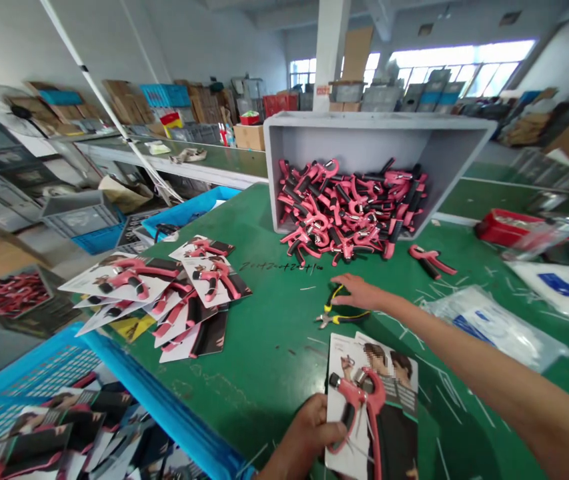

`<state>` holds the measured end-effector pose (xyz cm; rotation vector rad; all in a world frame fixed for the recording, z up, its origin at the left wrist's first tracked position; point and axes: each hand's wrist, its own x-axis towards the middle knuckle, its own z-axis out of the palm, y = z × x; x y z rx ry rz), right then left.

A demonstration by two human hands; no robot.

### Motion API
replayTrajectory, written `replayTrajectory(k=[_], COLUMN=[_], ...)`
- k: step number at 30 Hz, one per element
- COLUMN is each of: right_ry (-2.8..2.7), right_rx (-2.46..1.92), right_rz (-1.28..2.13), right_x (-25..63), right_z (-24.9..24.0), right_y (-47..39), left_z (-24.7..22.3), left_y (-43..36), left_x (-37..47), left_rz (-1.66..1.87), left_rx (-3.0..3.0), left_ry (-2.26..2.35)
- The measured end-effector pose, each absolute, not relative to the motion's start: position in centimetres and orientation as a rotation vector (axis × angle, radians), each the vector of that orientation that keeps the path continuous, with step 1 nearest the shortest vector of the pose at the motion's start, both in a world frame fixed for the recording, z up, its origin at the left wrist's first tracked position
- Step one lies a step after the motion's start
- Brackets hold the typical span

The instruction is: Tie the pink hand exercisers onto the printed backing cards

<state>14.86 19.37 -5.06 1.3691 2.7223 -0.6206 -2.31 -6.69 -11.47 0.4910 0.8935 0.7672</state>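
Nearest you, over the near edge of the green workbench (264,333), your left hand (309,433) pinches the left side of a printed card (394,440), thumb on the front, against the pink-and-black hand exerciser (374,407) mounted on it. A second card seems to overlap behind. Expect a light pack: flat card that can crease, rigid, smooth handles that may slide under the fingers, and thin white ties (359,427) sticking out in front. Hold card and handle together, as your thumb does, rather than the card's corner.

At the workbench's left edge, the blue mesh crate (164,393) holds a jumble of carded exercisers. Farther in, your right hand (357,293) has its fingers at one handle of the yellow-and-black side cutters (331,319); how firmly they are closed, you cannot tell from here. Left of them lies a loose stack of carded exercisers (194,287).

Toward the far edge, a grey tote (379,120) rests on its side, mouth toward you, heaped with uncarded exercisers (349,207) spilling over its lip. Near the far right corner sits a red bin (504,227), its contents unclear.
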Motion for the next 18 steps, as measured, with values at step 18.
replayTrajectory(k=[18], right_ry=[2.743], right_rx=[1.446], right_rz=[-0.741], right_x=[18.9], right_z=[-5.8], right_y=[16.4], left_z=[-5.2], left_y=[-7.5], left_x=[-6.3], left_rz=[1.048], left_rx=[0.558], left_ry=[1.023])
